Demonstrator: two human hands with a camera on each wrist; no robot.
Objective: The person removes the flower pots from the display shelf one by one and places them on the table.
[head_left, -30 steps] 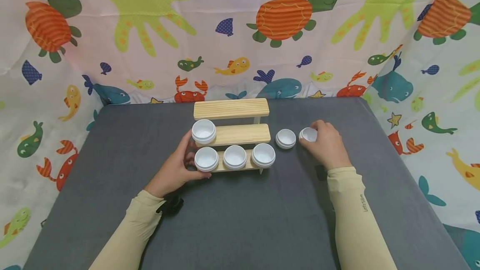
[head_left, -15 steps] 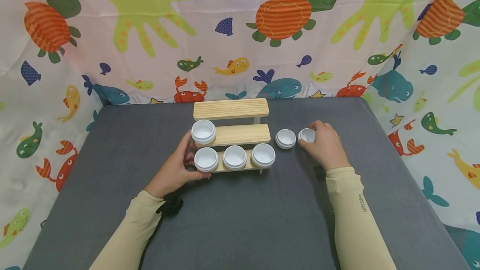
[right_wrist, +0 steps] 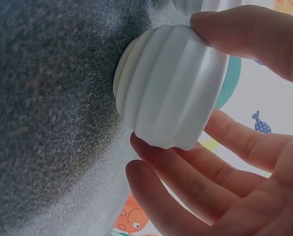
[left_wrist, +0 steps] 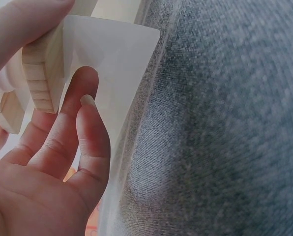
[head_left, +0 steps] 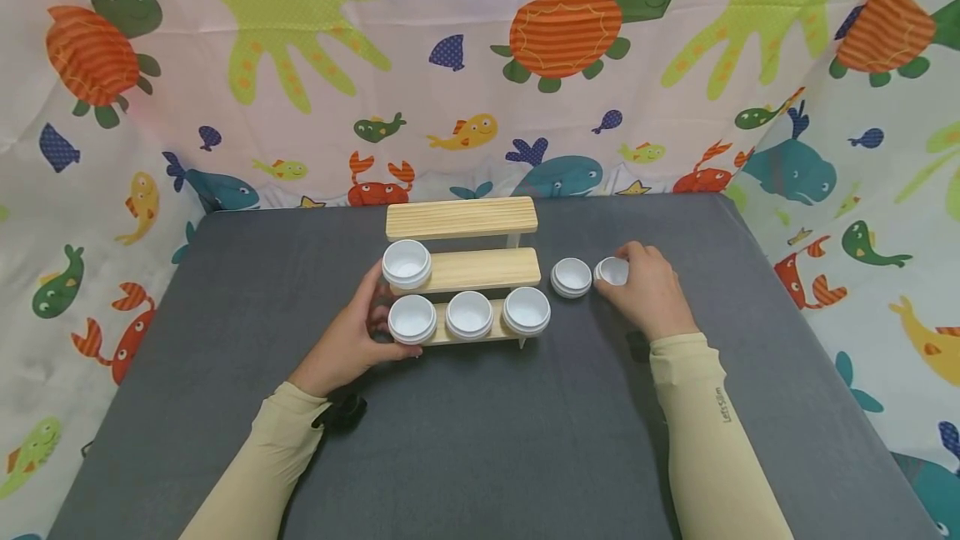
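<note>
Fabric-walled nook round a grey cloth-covered tabletop (head_left: pixel 480 448). Home, lab, office: can't tell, the room beyond is hidden. White printed curtain (head_left: pixel 480 94) hangs at 12 o'clock, runs down the sides at 9 and 3. Print is nursery style, cartoon sea animals: orange-shelled turtle (head_left: pixel 566 34) at 1 o'clock, teal whale (head_left: pixel 561 178) at 2, red crab (head_left: pixel 381 192) at 10. Woven texture of the grey cover shows in both wrist views.
</note>
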